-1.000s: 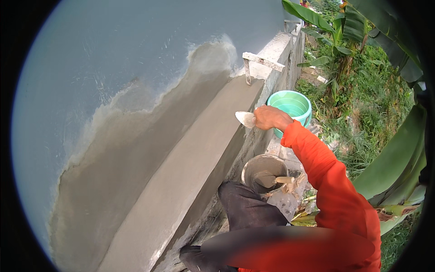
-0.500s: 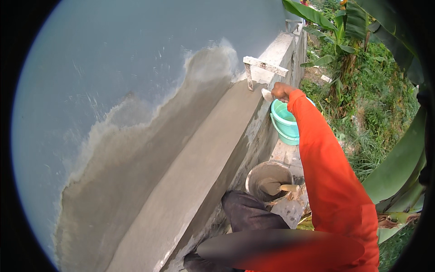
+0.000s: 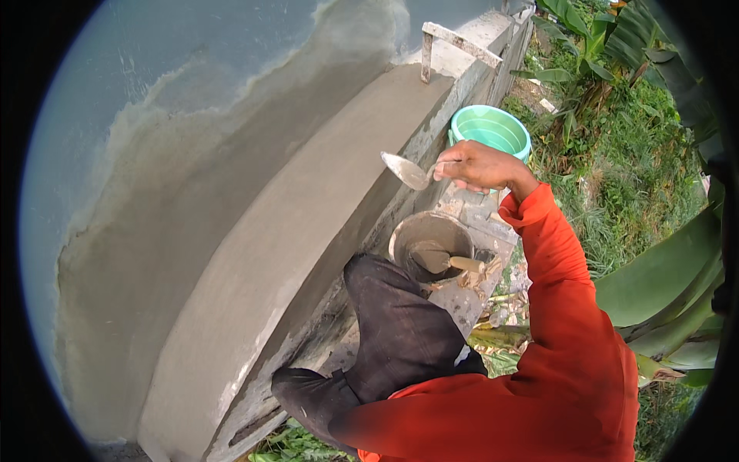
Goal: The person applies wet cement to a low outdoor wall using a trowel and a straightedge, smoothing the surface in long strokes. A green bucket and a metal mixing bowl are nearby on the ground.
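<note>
Trowel (image 3: 408, 170) gripped by its handle in right hand (image 3: 475, 165), blade pointing left, held just off the edge of wet cement ledge (image 3: 308, 231). Left hand out of sight. Below the hand, grey mortar bucket (image 3: 431, 245) with a second trowel (image 3: 446, 260) resting inside. Just behind, green bucket (image 3: 493, 129). Wooden frame (image 3: 454, 46) standing on the ledge's far end.

The right hand (image 3: 479, 165) is back from the wooden guide frame (image 3: 454, 45). It now holds the small steel trowel (image 3: 406, 170) level beside the round green plastic bucket (image 3: 490, 129).
</note>
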{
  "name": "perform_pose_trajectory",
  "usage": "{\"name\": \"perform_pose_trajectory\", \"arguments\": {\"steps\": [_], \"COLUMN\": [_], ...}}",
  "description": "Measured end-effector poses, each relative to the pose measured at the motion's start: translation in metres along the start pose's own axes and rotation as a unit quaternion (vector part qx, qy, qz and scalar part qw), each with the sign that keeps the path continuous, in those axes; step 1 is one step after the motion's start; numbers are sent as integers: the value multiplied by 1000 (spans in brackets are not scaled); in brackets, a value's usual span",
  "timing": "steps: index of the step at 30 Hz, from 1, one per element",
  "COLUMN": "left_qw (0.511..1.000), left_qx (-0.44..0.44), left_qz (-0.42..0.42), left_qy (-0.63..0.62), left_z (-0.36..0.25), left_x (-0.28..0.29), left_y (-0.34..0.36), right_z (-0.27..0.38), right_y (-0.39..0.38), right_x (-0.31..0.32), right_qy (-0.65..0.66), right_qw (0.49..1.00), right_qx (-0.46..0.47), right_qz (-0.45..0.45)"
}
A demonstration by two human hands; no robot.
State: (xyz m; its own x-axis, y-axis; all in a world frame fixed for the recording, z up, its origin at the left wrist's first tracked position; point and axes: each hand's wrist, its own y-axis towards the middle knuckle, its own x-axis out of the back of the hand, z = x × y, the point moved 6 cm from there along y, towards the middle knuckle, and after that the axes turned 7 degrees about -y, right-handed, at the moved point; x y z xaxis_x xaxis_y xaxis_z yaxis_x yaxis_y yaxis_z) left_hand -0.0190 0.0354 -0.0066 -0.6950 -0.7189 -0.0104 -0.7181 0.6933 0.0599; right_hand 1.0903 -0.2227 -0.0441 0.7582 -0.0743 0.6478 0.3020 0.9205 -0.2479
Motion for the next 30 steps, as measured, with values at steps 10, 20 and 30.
{"name": "perform_pose_trajectory", "arguments": {"steps": [10,20,30], "left_qw": [998,1000,991], "left_qx": [-42,-4,14], "left_qz": [-52,1,77], "left_qy": [-1,-4,-107], "left_z": [-2,11,38], "left_x": [5,14,36], "left_y": [1,28,98], "right_z": [-179,-198,-216], "right_y": [-36,65,93], "right_x": [-144,-225,-256], "right_qy": [-167,-494,-490], "right_qw": [974,865,864], "right_qx": [-141,-76,-111], "right_qz": [63,46,-27]}}
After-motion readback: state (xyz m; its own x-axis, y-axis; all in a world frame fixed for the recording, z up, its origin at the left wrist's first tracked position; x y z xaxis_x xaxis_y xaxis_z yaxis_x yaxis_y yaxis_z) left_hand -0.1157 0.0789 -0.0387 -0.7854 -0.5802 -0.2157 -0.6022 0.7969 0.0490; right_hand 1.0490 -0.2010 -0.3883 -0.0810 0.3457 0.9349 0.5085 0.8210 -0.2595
